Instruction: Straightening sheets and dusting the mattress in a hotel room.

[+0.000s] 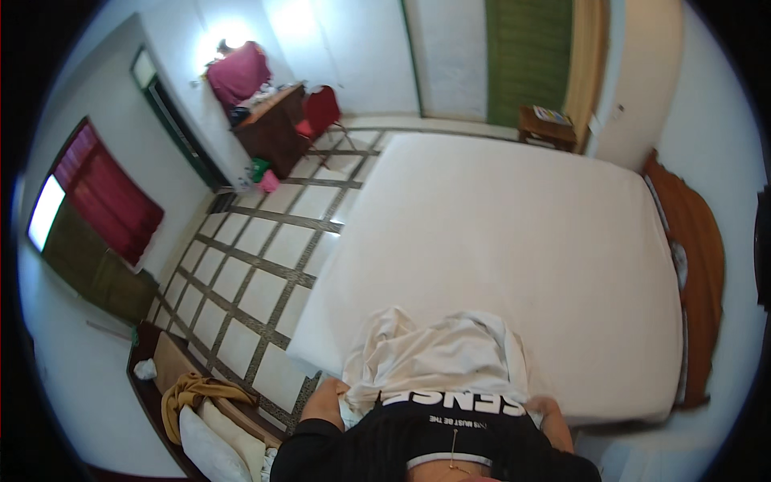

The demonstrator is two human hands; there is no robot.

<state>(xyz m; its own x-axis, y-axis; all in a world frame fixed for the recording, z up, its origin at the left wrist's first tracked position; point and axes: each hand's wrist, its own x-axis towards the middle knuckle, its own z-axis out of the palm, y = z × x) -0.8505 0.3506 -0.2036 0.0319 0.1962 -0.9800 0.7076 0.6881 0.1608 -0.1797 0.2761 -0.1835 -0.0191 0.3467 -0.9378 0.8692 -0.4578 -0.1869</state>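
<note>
A cream-white bed sheet lies spread over the large bed. At the near edge, right before my body, a bunched fold of white sheet rises in loose wrinkles. My left hand grips the left side of this fold close to the bed's near left corner. On the other side, my right hand pinches the fold's right edge beside the mattress. Both hands are at waist height, partly covered by cloth and sleeves, so most fingers are hidden. Whether the fold belongs to the spread sheet or is a separate layer, I cannot tell.
A carved wooden headboard closes off the bed's right end. Left of me, a wooden bench carries pillows and a mustard cloth. Tiled floor runs along the bed's left, toward a desk and red chair.
</note>
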